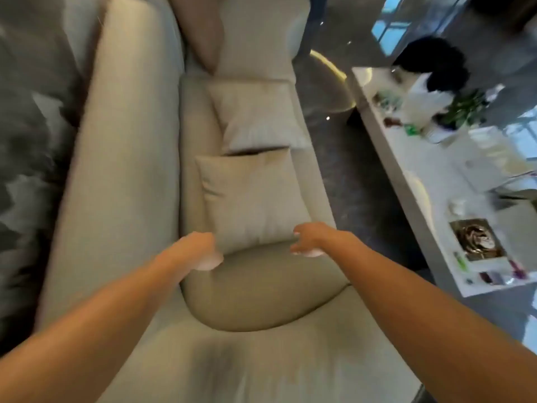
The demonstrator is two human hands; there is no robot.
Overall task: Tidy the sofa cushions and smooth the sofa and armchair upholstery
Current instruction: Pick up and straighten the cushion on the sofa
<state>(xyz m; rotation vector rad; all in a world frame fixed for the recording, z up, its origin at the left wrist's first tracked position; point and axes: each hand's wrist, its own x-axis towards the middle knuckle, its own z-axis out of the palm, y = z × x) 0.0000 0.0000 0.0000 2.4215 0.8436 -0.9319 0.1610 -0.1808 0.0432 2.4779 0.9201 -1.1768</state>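
A beige sofa (125,170) runs away from me. On its seat, nearest me, lies an olive-green cushion (261,292). Beyond it lie two pale beige cushions, one (252,199) just behind the olive one and another (255,114) farther back. A brownish cushion (203,33) leans at the far end. My left hand (203,251) is curled over the olive cushion's far left corner. My right hand (308,239) hovers at its far right corner with fingers bent and apart. The picture is blurred by motion.
To the right of the sofa stands a long white coffee table (406,181) with a plant (465,109), a gold tray (476,239) and small items on it. Dark glossy floor (334,141) lies between sofa and table. A grey marbled wall (26,141) is on the left.
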